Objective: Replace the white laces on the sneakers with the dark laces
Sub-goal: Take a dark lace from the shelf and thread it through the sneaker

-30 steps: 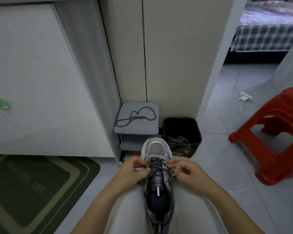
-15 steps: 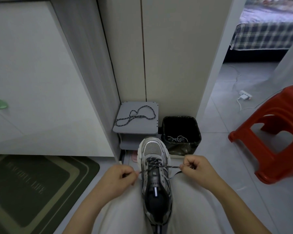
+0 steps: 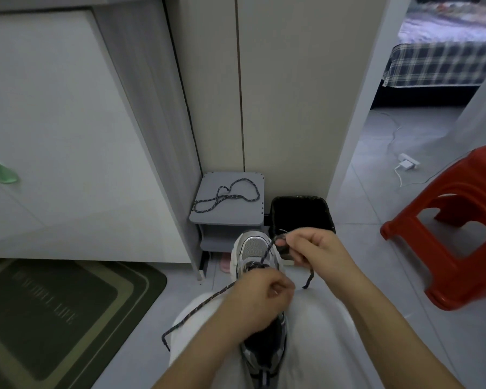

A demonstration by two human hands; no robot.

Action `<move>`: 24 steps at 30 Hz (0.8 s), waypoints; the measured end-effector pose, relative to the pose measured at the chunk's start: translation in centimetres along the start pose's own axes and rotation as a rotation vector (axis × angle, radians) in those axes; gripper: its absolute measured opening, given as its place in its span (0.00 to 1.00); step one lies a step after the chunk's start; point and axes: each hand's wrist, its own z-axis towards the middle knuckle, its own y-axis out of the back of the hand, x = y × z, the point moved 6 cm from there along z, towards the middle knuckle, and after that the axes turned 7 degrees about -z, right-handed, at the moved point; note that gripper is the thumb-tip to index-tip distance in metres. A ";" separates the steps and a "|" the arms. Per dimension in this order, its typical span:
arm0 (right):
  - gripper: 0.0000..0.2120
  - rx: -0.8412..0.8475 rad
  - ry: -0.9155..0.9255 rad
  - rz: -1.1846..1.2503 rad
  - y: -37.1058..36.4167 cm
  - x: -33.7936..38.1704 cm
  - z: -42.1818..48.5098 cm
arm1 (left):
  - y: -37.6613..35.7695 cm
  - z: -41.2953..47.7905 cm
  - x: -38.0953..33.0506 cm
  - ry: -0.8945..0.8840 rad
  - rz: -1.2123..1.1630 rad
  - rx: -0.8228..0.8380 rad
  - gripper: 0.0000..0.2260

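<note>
Step in hand, as judged: threading and snugging the dark lace (image 3: 205,303) through the eyelets of the sneaker (image 3: 254,245). To do it well:
- Pull both strands evenly so the crossings lie flat.
- Pin the last crossing with one hand while the other draws the slack through.
- Keep the two free ends about equal.
- Don't let the shoe roll off the lap.
- The strand on the left looks longer than the right one, so check the balance before moving to the next eyelet pair.

Sneaker lies on the person's lap between the thighs, toe pointing far.

Left hand (image 3: 264,299): fingers curled, resting on the lace area at the shoe's middle. It appears to grip the dark lace there. The free strand runs out from under it, left and near, across the thigh.

Right hand (image 3: 314,248): fingers curled, pinching the other strand, which is lifted far-right of the toe. The short tail hangs down below the fist.

Second dark lace (image 3: 227,196) lies loose on the grey shelf unit (image 3: 208,217), far from the shoe and untouched. Black bin (image 3: 300,209) sits just right of the shelf; its contents are mostly hidden by the right hand.
</note>
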 end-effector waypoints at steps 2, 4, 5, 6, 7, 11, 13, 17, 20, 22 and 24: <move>0.10 -0.082 -0.038 -0.011 0.3 0.7 0.7 | -1.9 0.6 0.2 0.090 -0.114 -0.001 0.14; 0.10 -0.148 -0.058 -0.021 0.8 1.2 1.2 | -3.0 1.0 0.1 0.164 -0.240 -0.015 0.20; 0.11 -0.155 -0.062 -0.002 0.9 1.3 1.4 | -3.4 1.3 -0.2 0.171 -0.258 -0.015 0.22; 0.12 -0.143 -0.066 0.029 0.7 1.5 1.5 | -3.8 1.7 -0.5 0.171 -0.265 0.000 0.22; 0.12 -0.121 -0.065 0.054 0.5 1.6 1.6 | -4.1 2.0 -1.0 0.160 -0.295 0.022 0.19; 0.12 -0.093 0.002 0.018 0.8 2.0 2.0 | -4.8 2.2 -1.9 0.135 -0.406 0.096 0.09; 0.12 -0.135 0.056 -0.156 2.1 2.0 2.1 | -4.0 1.6 -1.0 0.135 -0.398 0.111 0.12; 0.11 -0.097 0.091 -0.478 3.8 0.0 1.6 | 0.3 -0.1 1.1 0.126 -0.057 0.091 0.10; 0.11 -0.036 0.058 -0.530 3.7 -1.9 1.1 | 3.5 -1.1 2.0 0.125 0.210 -0.007 0.09; 0.08 0.008 0.056 -0.708 3.0 -3.1 0.7 | 3.8 -1.5 2.3 0.138 0.263 -0.017 0.10; 0.09 -0.059 0.194 -1.057 1.9 -3.6 0.1 | 3.1 -1.7 2.2 0.135 0.317 -0.018 0.10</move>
